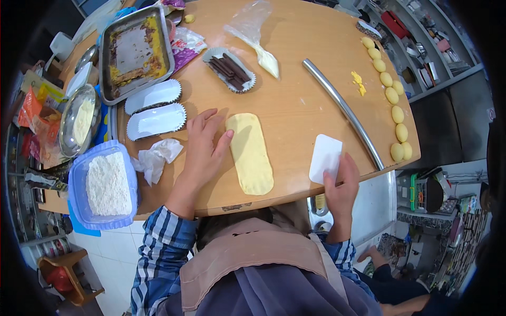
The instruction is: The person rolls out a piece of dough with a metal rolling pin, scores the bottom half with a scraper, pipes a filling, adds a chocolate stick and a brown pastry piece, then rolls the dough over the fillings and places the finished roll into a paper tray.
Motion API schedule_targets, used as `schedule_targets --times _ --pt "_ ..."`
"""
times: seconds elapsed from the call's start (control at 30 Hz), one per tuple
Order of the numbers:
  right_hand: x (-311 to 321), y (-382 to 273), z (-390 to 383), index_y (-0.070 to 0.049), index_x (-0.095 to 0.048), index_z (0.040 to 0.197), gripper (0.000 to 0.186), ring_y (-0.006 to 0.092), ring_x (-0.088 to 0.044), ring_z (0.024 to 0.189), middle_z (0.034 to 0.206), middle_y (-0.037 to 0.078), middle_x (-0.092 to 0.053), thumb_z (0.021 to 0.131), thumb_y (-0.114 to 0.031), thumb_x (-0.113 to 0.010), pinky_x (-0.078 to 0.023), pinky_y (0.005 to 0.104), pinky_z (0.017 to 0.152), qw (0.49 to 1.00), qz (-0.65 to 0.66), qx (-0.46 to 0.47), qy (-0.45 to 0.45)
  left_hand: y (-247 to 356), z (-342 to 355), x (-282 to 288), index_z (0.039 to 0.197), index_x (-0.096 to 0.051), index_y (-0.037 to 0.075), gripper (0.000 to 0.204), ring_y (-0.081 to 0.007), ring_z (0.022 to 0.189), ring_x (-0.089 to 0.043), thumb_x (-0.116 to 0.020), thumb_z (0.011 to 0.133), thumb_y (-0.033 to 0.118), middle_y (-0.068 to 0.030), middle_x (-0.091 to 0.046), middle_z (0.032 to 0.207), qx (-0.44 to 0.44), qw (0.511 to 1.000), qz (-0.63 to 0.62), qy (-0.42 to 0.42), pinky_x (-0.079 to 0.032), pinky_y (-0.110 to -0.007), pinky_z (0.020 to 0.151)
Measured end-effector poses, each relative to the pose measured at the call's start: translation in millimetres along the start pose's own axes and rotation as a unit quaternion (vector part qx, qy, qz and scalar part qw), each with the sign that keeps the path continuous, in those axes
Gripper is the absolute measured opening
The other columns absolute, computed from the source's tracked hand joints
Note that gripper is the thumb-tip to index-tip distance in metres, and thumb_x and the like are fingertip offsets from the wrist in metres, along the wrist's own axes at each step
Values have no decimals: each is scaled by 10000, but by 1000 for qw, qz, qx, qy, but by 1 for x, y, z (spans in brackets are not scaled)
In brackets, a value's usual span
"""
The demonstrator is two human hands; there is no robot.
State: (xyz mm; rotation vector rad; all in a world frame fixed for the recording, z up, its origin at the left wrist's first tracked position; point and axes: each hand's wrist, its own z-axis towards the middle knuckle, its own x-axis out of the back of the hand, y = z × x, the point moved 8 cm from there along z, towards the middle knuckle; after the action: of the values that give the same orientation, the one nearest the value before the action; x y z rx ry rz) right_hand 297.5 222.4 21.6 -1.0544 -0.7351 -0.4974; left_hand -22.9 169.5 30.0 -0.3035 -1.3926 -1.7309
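A flat oblong sheet of pale yellow dough [250, 155] lies lengthwise before me on the wooden table. Just left of it is my left hand [203, 145], fingers apart and holding nothing, with the thumb close to the dough's edge. To the right, my right hand [341, 184] grips a white dough scraper [325, 158] by its lower right edge, thumb on top. The scraper is at the table surface, apart from the dough. Beyond it a long steel rod [345, 110] lies slanting toward the near edge.
Dough balls [391, 95] line the right edge near yellow crumbs [358, 83]. Farther back are a paper case of chocolate sticks [229, 72] and a piping bag [263, 52]. At left stand empty paper cases [156, 120], a dirty baking pan [167, 50], crumpled paper [156, 159] and a flour tub [133, 184].
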Motion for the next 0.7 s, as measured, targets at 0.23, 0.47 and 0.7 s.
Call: schedule_targets --times 0.23,0.47,0.7 --pt "-12 -7 31 13 -525 1224 757 392 -527 1072 1090 224 -561 613 -277 -863 -436 480 896 984 -108 -141 -19 0 -5 5 1132 -594 -24 339 -371 1148 -450 -650 867 179 -209 -529 1244 -6 1000 -8 9 -390 -433 976" --pt "-25 0 53 66 -575 1092 636 307 -618 943 994 200 -616 550 -127 -847 -506 392 786 965 85 -192 -159 28 -24 20 1066 -629 5 295 -384 1122 -473 -667 777 45 -200 -547 1210 -79 997 -24 -9 -404 -438 962" --pt "-16 -5 24 54 -559 1067 366 246 -646 875 993 162 -652 750 -60 -703 -511 341 764 977 130 -165 -42 61 -101 0 1125 -647 74 428 -384 1173 -434 -751 718 154 -158 -525 1280 -131 985 -10 -112 -368 -509 1002"
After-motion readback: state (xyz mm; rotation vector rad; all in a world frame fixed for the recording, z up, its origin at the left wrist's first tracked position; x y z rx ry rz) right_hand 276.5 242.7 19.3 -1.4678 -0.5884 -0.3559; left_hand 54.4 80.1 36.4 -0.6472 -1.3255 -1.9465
